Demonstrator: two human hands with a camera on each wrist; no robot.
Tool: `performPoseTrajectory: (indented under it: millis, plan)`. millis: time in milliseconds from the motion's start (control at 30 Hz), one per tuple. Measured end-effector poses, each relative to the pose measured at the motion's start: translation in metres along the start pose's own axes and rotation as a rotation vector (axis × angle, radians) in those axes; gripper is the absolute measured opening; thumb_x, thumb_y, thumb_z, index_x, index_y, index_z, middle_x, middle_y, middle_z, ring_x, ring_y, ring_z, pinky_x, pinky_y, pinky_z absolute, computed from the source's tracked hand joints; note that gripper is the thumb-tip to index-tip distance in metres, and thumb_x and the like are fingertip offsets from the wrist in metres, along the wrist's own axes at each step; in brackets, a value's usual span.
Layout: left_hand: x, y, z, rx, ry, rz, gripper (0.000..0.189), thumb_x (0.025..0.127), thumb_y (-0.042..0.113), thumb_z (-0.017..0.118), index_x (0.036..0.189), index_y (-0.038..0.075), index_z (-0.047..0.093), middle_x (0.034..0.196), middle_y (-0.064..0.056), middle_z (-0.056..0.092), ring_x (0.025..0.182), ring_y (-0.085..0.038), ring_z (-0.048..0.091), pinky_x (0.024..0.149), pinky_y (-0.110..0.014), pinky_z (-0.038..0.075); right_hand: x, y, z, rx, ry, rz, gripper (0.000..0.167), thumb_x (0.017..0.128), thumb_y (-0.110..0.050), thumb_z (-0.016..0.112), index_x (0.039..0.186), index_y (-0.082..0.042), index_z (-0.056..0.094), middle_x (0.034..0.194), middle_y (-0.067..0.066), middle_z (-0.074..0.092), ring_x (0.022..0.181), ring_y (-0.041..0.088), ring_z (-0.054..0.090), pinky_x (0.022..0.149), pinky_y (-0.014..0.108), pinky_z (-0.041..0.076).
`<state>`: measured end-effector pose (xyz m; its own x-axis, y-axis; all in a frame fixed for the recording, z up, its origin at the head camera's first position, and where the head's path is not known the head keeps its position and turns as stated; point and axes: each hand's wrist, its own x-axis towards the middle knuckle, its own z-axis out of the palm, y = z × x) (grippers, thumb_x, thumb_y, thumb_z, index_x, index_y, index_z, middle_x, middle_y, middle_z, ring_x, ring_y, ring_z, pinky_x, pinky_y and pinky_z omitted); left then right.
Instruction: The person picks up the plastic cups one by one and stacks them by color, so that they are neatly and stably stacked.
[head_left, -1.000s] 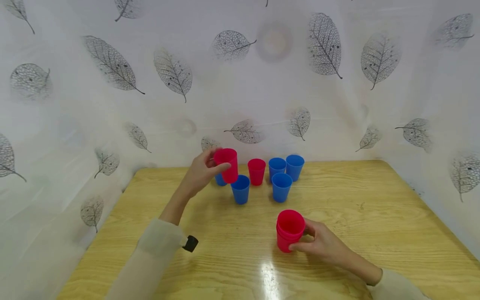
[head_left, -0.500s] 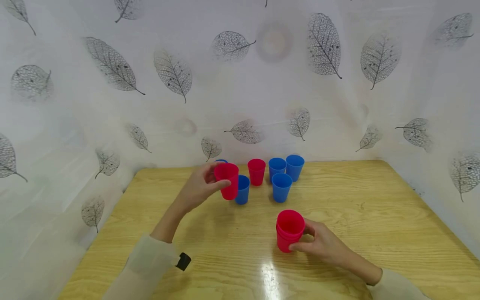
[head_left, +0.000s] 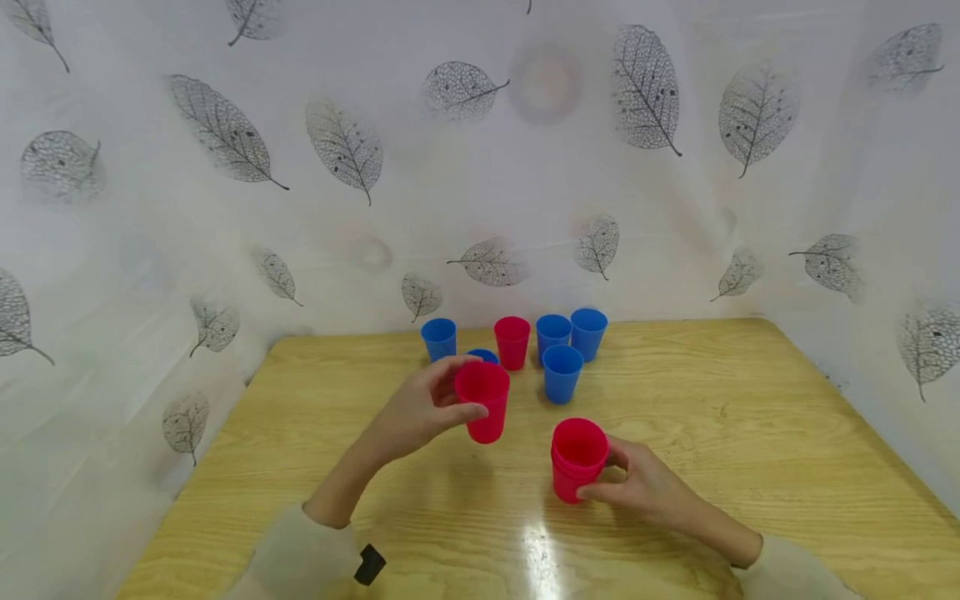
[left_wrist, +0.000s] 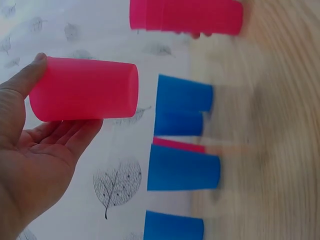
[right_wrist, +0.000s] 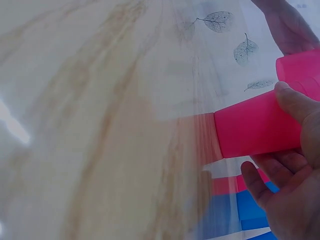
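My left hand [head_left: 420, 410] grips a single red cup [head_left: 483, 404] by its side, thumb in front, and holds it upright above the table. In the left wrist view the underside of this red cup [left_wrist: 85, 90] is well apart from the wood. My right hand [head_left: 645, 483] holds a stack of nested red cups [head_left: 577, 462] that stands on the table; two rims show. In the right wrist view thumb and fingers lie around the lower red cup [right_wrist: 260, 125]. Just behind the left hand's cup, a blue cup [head_left: 483, 355] is mostly hidden.
Toward the back of the wooden table [head_left: 750, 417] stand a blue cup [head_left: 439, 340], a red cup [head_left: 513, 343] and a group of blue cups [head_left: 562, 375], all upright. A white leaf-print sheet [head_left: 420, 217] hangs behind and along the sides.
My left hand has brought its red cup from the back row toward me and to the right, lower in view, closer to the stack. The right hand and its stack have stayed put.
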<state>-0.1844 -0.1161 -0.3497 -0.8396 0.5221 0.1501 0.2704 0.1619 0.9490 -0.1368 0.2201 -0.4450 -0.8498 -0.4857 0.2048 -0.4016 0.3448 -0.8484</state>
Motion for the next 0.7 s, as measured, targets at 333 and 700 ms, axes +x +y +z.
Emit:
performPoseTrajectory:
  millis: [333, 700]
  plan:
    - [-0.004, 0.015, 0.026, -0.008, -0.03, 0.056, 0.06, 0.091, 0.008, 0.079, 0.143, -0.001, 0.051, 0.129, -0.015, 0.063, 0.114, -0.028, 0.066, 0.092, -0.033, 0.059, 0.0, -0.002, 0.0, -0.005, -0.004, -0.019, 0.053, 0.09, -0.018, 0.083, 0.135, -0.001, 0.062, 0.125, 0.008, 0.072, 0.114, 0.011, 0.065, 0.095, 0.029, 0.056]
    - [0.005, 0.032, 0.043, -0.013, -0.039, 0.095, 0.061, 0.092, 0.008, 0.079, 0.146, 0.003, 0.051, 0.132, -0.011, 0.062, 0.116, -0.026, 0.066, 0.092, -0.032, 0.059, 0.0, 0.0, 0.0, -0.02, 0.0, -0.005, 0.052, 0.089, -0.02, 0.083, 0.135, -0.005, 0.063, 0.125, 0.002, 0.072, 0.113, 0.01, 0.065, 0.096, 0.03, 0.055]
